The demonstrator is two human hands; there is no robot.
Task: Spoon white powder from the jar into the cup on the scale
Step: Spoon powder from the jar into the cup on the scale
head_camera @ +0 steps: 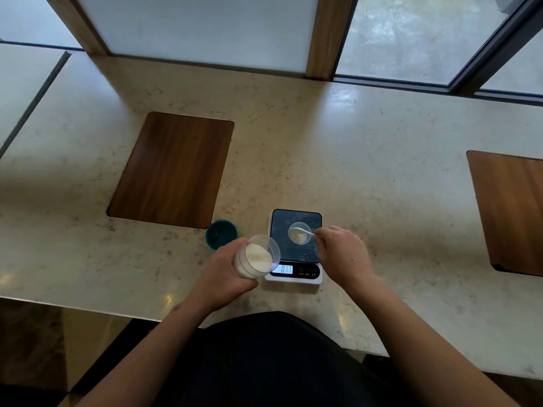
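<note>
The left hand (226, 270) is gripping the tilted jar (256, 256); the right hand (342, 254) is pinching a spoon (302, 230) over the cup (299, 232) on the scale (294, 248), apparently loaded

- I see both forearms bare right up to the bottom frame edge, no sleeves showing.
- The left hand (219, 277) is bare: no glove, ring or watch.
- The right hand (342, 254) is bare too, wrist plain.
- A dark, near-black garment (273, 362) covers the torso between the arms.
</note>
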